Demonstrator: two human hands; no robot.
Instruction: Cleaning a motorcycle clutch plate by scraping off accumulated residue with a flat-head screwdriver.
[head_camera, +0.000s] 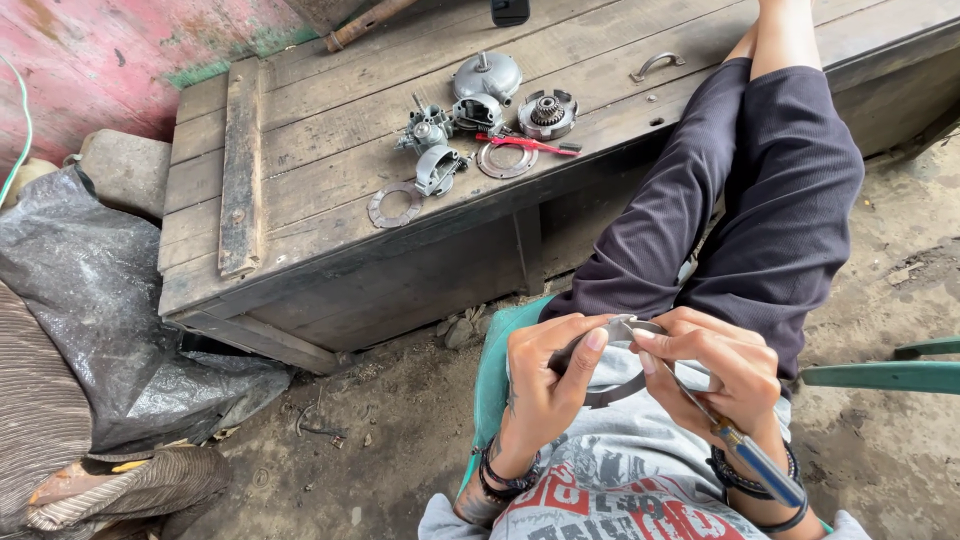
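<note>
My left hand (545, 385) pinches a thin grey metal ring plate (612, 392) held above my lap. My right hand (722, 368) grips the same ring at its top edge and also holds a screwdriver (745, 452) with a blue and white handle that points down toward my wrist. On the wooden platform (300, 150) ahead lie engine parts: a round grey cover (488, 75), a clutch hub with a gear (547, 113), a carburettor-like piece (428, 130), a small housing (438, 168), two flat friction rings (394, 206) (506, 160) and a red-handled tool (525, 144).
My legs in dark shorts (740, 200) stretch onto the platform. A grey plastic sheet (90, 300) and striped cloth (40, 400) lie at left on the dirt ground. A green chair frame (885, 372) juts in at right. A metal handle (655, 64) sits on the planks.
</note>
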